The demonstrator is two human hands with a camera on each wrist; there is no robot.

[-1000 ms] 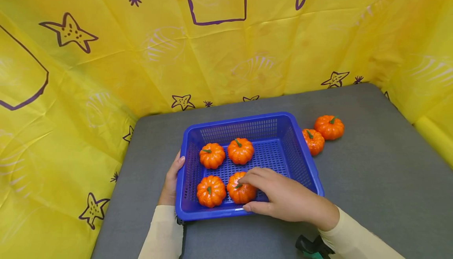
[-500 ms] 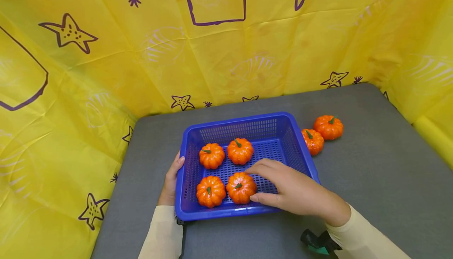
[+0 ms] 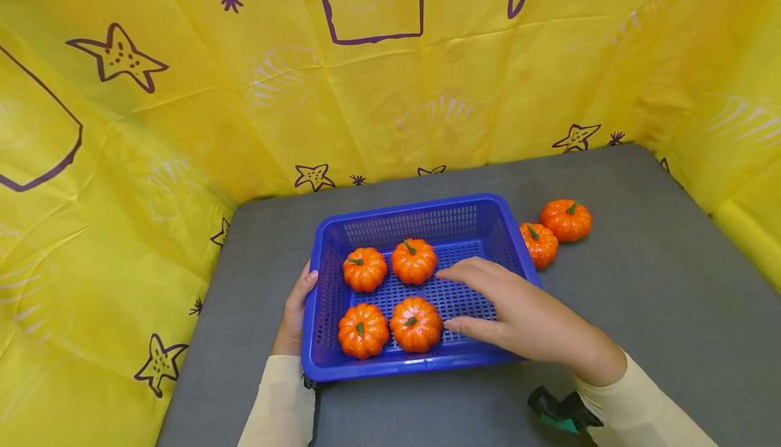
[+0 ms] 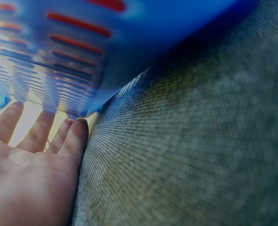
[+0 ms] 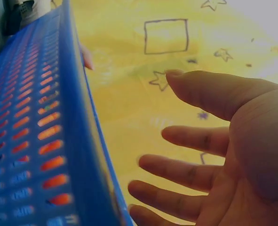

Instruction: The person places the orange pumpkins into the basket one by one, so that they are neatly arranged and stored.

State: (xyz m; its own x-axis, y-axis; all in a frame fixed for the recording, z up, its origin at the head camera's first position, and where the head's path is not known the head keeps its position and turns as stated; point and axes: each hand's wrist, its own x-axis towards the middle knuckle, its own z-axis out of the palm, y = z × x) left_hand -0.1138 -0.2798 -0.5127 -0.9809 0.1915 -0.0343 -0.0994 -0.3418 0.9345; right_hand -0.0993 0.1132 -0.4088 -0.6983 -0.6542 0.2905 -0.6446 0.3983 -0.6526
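A blue plastic basket (image 3: 427,364) with slotted walls stands on the grey table. My left hand (image 3: 297,311) holds its left side, thumb at the rim; in the left wrist view, that hand's fingertips (image 4: 75,127) meet the outer wall low near the tabletop. Inside, two small orange pumpkins sit in front, a left one (image 3: 363,331) and a right one (image 3: 416,325). Behind them are another pumpkin (image 3: 365,270) and one more (image 3: 413,262). My right hand (image 3: 518,311) hovers over the basket's right part, fingers spread, holding nothing, thumb tip close to the front right pumpkin.
Two more pumpkins lie on the table (image 3: 659,264) right of the basket, one against its wall (image 3: 539,246) and one behind it (image 3: 566,220). Yellow patterned cloth (image 3: 390,108) encloses the back and sides. A black device (image 3: 558,410) is under my right wrist.
My right hand has come off the front right pumpkin and drawn back to the right, its fingers opening. The left hand, basket and pumpkins stay in place.
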